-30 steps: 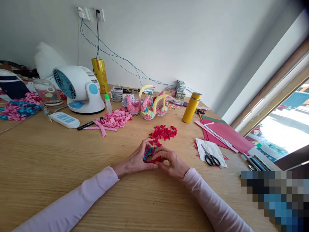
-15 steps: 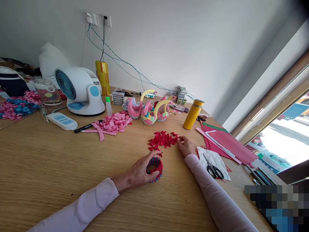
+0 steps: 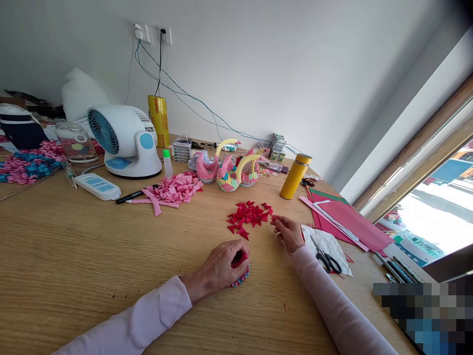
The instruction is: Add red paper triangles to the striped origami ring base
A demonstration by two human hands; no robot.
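head view | left hand (image 3: pixel 221 266) is closed around the paper ring (image 3: pixel 240 274), which stands on the wooden table (image 3: pixel 92 256) | right hand (image 3: pixel 288 232) pinches one red folded piece (image 3: pixel 274 217) between fingertips, just beside the red pile (image 3: pixel 248 215) | scissors (image 3: pixel 325 259) lie near the right wrist

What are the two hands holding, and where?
The left hand grips the small red-and-blue folded-paper ring over its top rim. The right hand pinches a red folded-paper triangle at its edge.
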